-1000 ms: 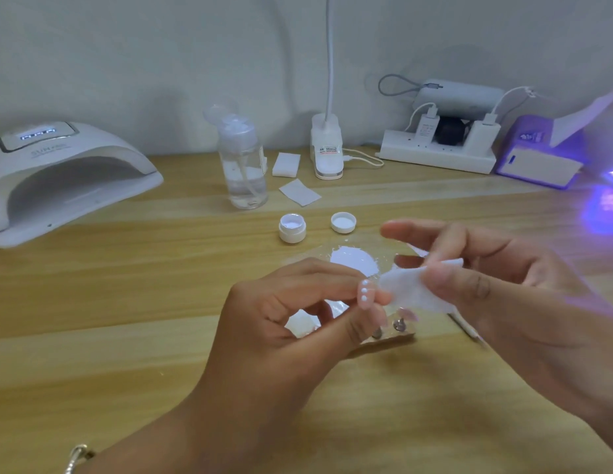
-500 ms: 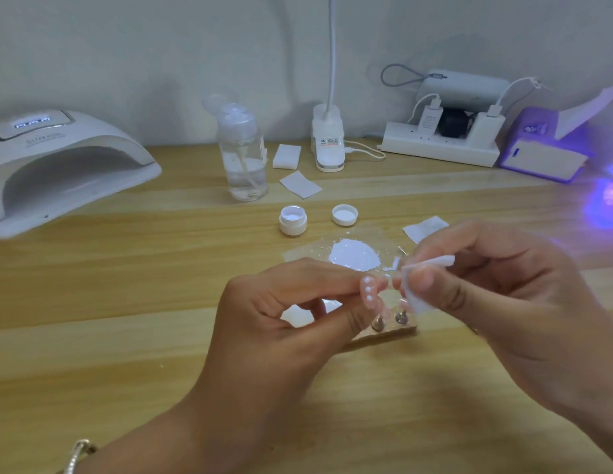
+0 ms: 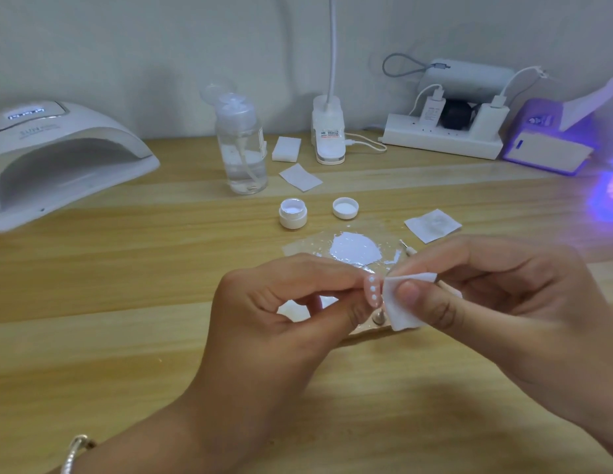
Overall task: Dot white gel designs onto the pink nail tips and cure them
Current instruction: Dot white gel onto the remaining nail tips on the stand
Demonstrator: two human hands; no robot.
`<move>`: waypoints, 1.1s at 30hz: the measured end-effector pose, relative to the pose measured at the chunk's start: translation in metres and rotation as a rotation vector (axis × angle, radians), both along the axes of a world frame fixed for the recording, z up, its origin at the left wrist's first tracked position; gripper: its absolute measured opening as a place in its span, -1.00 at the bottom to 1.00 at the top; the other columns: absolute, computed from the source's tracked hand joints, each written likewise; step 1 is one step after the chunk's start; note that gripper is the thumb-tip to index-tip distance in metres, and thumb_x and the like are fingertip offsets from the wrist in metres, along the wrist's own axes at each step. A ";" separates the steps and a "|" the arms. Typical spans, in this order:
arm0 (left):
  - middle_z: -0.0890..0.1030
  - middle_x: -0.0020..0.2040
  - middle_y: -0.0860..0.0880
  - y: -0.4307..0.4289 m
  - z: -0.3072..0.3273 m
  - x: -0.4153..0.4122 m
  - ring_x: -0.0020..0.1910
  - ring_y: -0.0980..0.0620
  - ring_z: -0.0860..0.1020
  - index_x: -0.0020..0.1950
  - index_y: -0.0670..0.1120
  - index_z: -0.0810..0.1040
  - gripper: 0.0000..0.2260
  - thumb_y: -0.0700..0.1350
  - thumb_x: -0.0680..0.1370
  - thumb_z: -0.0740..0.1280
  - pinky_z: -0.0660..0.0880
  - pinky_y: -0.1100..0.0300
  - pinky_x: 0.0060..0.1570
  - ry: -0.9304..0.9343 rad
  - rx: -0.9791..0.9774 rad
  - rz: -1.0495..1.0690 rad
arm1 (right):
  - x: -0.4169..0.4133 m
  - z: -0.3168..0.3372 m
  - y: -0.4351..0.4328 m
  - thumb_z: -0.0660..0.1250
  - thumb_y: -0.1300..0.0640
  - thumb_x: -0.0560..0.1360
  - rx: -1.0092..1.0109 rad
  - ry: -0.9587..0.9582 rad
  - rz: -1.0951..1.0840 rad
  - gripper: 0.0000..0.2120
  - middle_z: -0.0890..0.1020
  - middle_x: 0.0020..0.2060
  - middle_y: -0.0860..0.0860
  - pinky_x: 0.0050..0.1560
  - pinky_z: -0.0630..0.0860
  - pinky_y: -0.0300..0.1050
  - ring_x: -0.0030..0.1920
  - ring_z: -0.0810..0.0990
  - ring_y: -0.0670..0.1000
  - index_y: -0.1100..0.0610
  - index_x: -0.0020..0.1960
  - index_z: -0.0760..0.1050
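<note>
Wooden tabletop (image 3: 127,354) noted beneath my hands: my left hand (image 3: 274,319) pinches a pink nail tip (image 3: 373,292), white dots on it, between thumb and forefinger, while my right hand (image 3: 496,302) pinches a folded white wipe (image 3: 397,311) touching the tip's side. Beyond lie the gel-smeared palette (image 3: 354,251), open gel jar (image 3: 293,217), its lid (image 3: 346,208), and curing lamp (image 3: 59,155) far left.
</note>
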State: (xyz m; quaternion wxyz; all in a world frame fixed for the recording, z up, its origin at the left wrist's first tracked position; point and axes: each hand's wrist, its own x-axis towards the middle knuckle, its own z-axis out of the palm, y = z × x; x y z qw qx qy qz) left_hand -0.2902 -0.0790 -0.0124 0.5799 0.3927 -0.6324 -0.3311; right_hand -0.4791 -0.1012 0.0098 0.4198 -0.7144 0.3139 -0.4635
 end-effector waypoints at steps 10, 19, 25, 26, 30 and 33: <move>0.72 -0.21 0.03 0.001 0.003 -0.001 -0.31 0.09 0.62 -0.15 0.01 0.73 -0.93 -0.11 0.39 0.51 0.47 0.22 -0.33 -0.014 0.008 0.014 | 0.000 0.000 0.001 0.45 0.03 0.42 -0.053 0.054 -0.018 -0.88 0.74 -0.22 -0.04 -0.12 0.56 -0.25 -0.21 0.70 0.00 0.03 -0.08 0.70; 0.70 -0.26 0.03 0.002 0.005 -0.002 -0.33 0.08 0.61 -0.20 -0.04 0.73 -0.93 -0.21 0.39 0.52 0.45 0.25 -0.32 -0.043 0.013 0.009 | 0.000 0.000 0.001 0.47 0.04 0.41 -0.026 0.052 -0.019 -0.89 0.74 -0.22 -0.03 -0.11 0.60 -0.15 -0.19 0.71 0.01 0.03 -0.09 0.71; 0.70 -0.26 0.05 0.002 0.006 -0.002 -0.32 0.09 0.61 -0.20 -0.03 0.73 -0.92 -0.21 0.39 0.51 0.45 0.26 -0.31 -0.063 0.013 0.010 | -0.001 0.001 0.001 0.47 0.01 0.40 -0.024 0.067 -0.021 -0.89 0.73 -0.24 0.02 -0.12 0.61 -0.02 -0.21 0.70 0.09 0.01 -0.12 0.71; 0.70 -0.26 0.05 0.002 0.006 -0.002 -0.32 0.09 0.61 -0.21 -0.02 0.73 -0.91 -0.21 0.38 0.51 0.45 0.26 -0.31 -0.065 0.014 0.011 | -0.001 0.001 0.002 0.47 0.01 0.40 -0.026 0.073 -0.024 -0.89 0.73 -0.24 0.03 -0.13 0.61 0.03 -0.21 0.70 0.10 0.00 -0.13 0.71; 0.70 -0.28 0.07 0.002 0.005 -0.002 -0.30 0.10 0.62 -0.22 -0.02 0.73 -0.92 -0.20 0.38 0.52 0.44 0.29 -0.30 -0.071 0.017 0.010 | -0.003 0.002 0.002 0.47 -0.01 0.40 -0.061 0.126 -0.041 -0.91 0.73 -0.24 0.00 -0.12 0.59 0.02 -0.20 0.71 0.08 -0.04 -0.12 0.71; 0.70 -0.26 0.08 0.003 0.005 -0.002 -0.29 0.11 0.62 -0.21 -0.02 0.73 -0.93 -0.19 0.38 0.52 0.44 0.32 -0.29 -0.089 0.021 0.009 | -0.004 0.002 0.001 0.47 -0.01 0.40 -0.061 0.140 -0.027 -0.92 0.73 -0.23 0.03 -0.14 0.57 0.10 -0.20 0.70 0.12 -0.05 -0.13 0.71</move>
